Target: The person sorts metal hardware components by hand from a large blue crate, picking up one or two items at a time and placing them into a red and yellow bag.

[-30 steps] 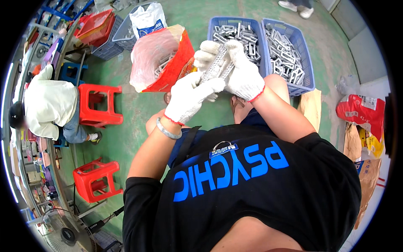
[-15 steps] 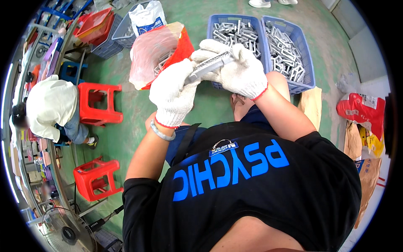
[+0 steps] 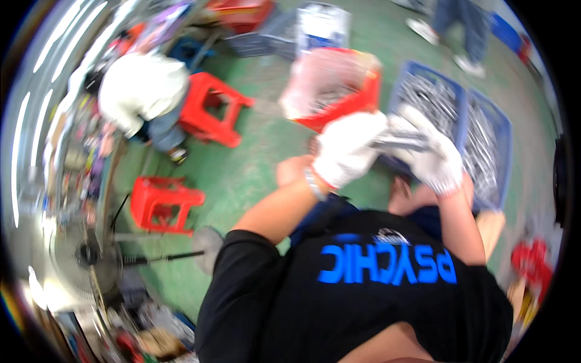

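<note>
My left hand [image 3: 350, 148] and my right hand [image 3: 433, 154], both in white knit gloves, hold a long, narrow grey metal part [image 3: 400, 141] between them. The fingers of each hand are closed on one of its ends; motion blurs its details. Just beyond my hands stands a red sack [image 3: 363, 97] with a translucent liner, its mouth open and grey metal pieces inside. To the right are two blue plastic crates, one [image 3: 458, 118] beside the other [image 3: 507, 151], both heaped with similar grey metal pieces.
Red plastic stools, one [image 3: 212, 109] behind another [image 3: 166, 202], stand to my left near a seated person [image 3: 142, 91] at a cluttered bench. A fan [image 3: 85, 257] is at the lower left. Another person's legs [image 3: 463, 30] show at the far right. Red bags [image 3: 532, 266] lie right.
The view has swung left, so the crates, sack and my hands appear farther right. Both hands still hold the metal part. More of the standing person's legs now shows.
</note>
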{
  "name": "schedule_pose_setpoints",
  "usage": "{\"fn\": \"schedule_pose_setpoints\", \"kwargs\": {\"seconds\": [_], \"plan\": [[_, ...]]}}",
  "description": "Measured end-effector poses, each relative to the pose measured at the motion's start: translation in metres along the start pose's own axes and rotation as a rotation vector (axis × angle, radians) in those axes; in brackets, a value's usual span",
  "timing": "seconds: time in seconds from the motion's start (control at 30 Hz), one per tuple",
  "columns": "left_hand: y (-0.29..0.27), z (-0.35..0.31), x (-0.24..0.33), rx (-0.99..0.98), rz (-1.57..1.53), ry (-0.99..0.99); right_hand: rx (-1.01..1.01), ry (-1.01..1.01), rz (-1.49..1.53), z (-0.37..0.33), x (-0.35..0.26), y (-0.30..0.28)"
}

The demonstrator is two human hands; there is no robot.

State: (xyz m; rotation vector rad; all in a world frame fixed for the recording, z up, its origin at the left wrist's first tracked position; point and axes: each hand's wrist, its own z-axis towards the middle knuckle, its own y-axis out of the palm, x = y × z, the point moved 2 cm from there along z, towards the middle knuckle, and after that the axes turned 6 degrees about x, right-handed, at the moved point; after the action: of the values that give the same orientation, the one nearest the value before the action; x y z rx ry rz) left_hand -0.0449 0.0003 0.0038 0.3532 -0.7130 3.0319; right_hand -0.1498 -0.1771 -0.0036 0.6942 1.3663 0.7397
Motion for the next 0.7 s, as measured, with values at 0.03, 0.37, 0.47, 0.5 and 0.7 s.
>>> {"fn": "schedule_pose_setpoints", "kwargs": {"seconds": [0.03,0.37,0.47,0.5,0.7], "plan": [[0.003,0.003,0.004,-0.023,-0.010,-0.187,-0.002,-0.022,-0.047,-0.001,0.001,-0.007],[0.002,-0.002,-0.097,0.001,-0.291,-1.266,0.159,0.176,-0.109,-0.002,0.007,-0.070],[-0.001,-0.004,-0.142,-0.001,-0.147,-1.250,0.204,0.168,-0.118,-0.003,0.002,-0.062],[0.000,-0.003,-0.150,-0.105,-0.009,-1.249,0.254,0.153,-0.138,-0.005,0.000,-0.064],[0.006,0.002,-0.130,-0.561,0.263,-1.113,0.380,0.122,-0.165,-0.020,-0.009,-0.099]]}}
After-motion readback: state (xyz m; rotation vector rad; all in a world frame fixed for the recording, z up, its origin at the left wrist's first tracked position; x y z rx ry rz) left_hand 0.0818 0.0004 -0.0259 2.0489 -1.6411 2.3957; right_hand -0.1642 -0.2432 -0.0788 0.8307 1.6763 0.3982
